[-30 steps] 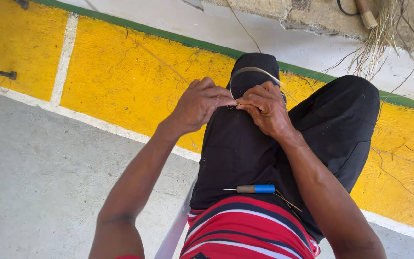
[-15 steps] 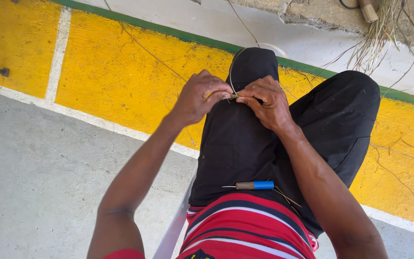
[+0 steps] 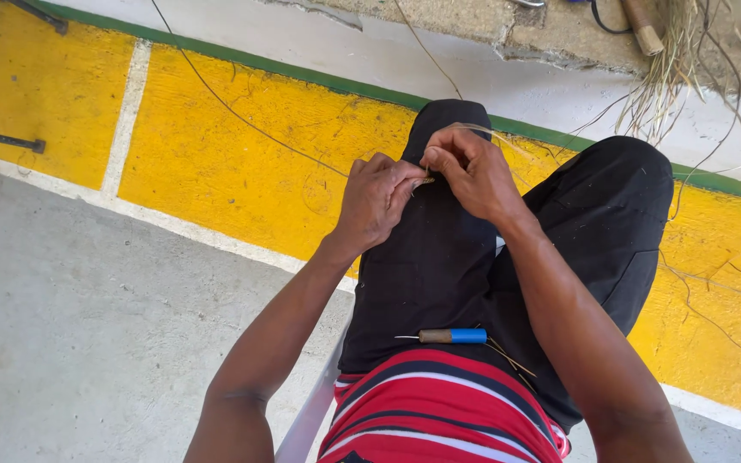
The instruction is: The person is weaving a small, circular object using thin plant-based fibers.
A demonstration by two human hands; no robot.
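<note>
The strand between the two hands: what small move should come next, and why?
Probably a short pull apart. The left hand and right hand pinch one thin strand over the knee, fingertips nearly touching; its tail trails slack over the floor.

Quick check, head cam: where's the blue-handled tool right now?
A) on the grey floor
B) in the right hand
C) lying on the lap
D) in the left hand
C: the tool lies loose on the black trousers just above the striped shirt, while the left hand and right hand pinch a thin straw strand up by the knee.
</note>
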